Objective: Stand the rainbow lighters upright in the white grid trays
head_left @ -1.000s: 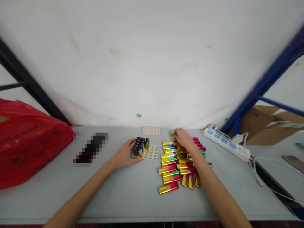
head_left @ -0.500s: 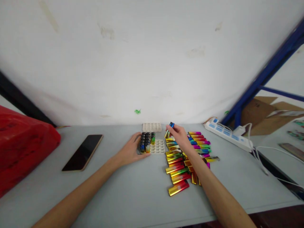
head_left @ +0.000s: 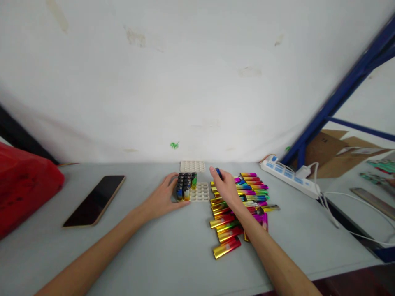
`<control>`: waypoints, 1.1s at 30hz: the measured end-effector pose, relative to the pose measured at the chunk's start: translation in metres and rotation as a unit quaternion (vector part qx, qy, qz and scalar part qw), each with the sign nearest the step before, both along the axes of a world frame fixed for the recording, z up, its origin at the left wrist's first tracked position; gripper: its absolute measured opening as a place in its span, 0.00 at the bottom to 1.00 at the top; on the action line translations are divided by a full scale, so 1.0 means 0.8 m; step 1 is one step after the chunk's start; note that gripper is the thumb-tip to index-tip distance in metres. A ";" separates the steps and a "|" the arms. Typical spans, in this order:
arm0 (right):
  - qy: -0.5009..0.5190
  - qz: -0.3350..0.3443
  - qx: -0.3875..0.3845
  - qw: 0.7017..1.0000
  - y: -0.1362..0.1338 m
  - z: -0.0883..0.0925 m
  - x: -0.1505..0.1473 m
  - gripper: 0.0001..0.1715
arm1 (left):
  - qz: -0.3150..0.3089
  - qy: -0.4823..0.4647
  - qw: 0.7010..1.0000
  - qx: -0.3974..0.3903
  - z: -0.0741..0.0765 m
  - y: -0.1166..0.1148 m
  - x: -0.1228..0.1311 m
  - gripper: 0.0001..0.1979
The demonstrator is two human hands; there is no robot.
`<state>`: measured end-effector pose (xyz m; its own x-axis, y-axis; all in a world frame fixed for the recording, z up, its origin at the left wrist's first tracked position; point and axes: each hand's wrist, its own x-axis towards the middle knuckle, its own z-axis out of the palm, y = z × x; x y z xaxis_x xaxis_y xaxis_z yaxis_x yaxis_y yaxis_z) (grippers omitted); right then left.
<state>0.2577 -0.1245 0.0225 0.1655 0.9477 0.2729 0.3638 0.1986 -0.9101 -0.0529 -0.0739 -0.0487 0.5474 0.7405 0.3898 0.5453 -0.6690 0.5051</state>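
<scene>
Gripping a slim blue piece (head_left: 219, 174), hands (head_left: 160, 200) (head_left: 227, 187) apart, dimpled tray (head_left: 202, 192), glossy sticks (head_left: 226, 248)

Light is bright and even, spreading over the wall (head_left: 191, 90) in a flat greyish white, its source out of view. Shadows are faint: soft grey bands slant across the wall's lower left, and a weak shade lies beside the arms on the table (head_left: 148, 255). The foil-bright lighters (head_left: 226, 248) throw narrow streaks of glare along their gold sides, while the phone (head_left: 95, 201) reads nearly black. Low at the right, the floor (head_left: 354, 283) sinks into dim red-brown. Detail is soft throughout; the right hand (head_left: 227, 187) looks slightly smeared, and markings on the strip (head_left: 288, 176) are too small to read. Wide-angle stretch pulls the bag (head_left: 24, 189) and blue frame (head_left: 328, 105) outward at the edges.
</scene>
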 end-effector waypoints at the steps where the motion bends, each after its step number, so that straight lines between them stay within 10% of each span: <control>1: -0.020 -0.016 0.005 1.000 0.000 -0.001 0.000 0.47 | 0.000 -0.001 1.000 0.001 0.000 0.001 0.000 0.45; 10: -0.107 -0.027 0.034 0.993 -0.001 -0.008 0.003 0.31 | -0.010 -0.007 1.000 -0.001 -0.001 0.004 0.000 0.46; 15: -0.157 0.074 0.050 0.984 -0.006 -0.004 0.005 0.23 | -0.018 -0.006 1.000 -0.008 0.004 0.008 0.001 0.47; 26: -0.276 0.134 0.046 0.951 -0.013 -0.006 0.002 0.24 | -0.039 0.000 0.999 -0.017 0.005 0.004 -0.008 0.45; 33: -0.494 0.133 0.021 0.859 -0.016 0.006 -0.034 0.18 | -0.029 0.002 1.000 0.006 0.005 -0.002 -0.004 0.44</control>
<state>0.2308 -0.1373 0.0270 -0.3866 0.9024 0.1902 0.8917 0.4184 -0.1726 -0.0562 -0.0755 -0.0444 0.5904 0.7028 0.3970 0.5073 -0.7056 0.4948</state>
